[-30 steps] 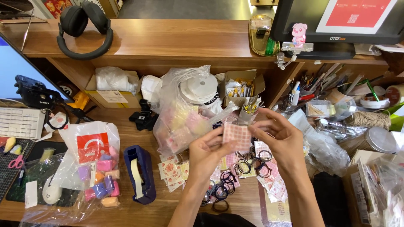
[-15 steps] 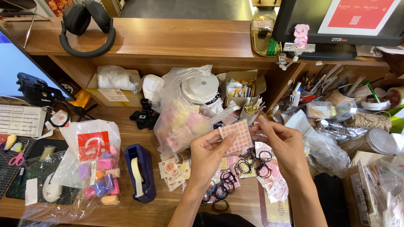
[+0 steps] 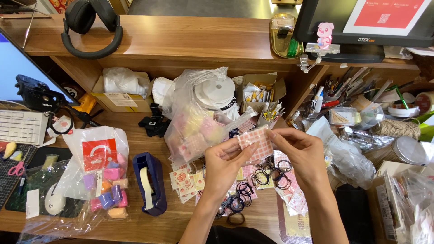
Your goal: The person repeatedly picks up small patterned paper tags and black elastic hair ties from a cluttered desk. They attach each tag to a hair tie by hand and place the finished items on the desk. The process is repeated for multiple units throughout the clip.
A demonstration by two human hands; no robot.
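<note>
Left hand (image 3: 226,165) and right hand (image 3: 300,151) both pinching small pink-checked paper packet (image 3: 255,142), black hair-tie loops (image 3: 271,176) beneath, navy tape dispenser (image 3: 149,183) left, clear bag of pastel items (image 3: 196,129) just behind

Both hands: left (image 3: 224,163), right (image 3: 302,151) pinch pink checked packet (image 3: 256,142) above hair ties (image 3: 271,176).

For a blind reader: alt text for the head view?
Both hands, left and right, hold a small pink checked packet over a cluttered wooden desk. Black hair ties lie beneath; a blue tape dispenser sits left.
</note>
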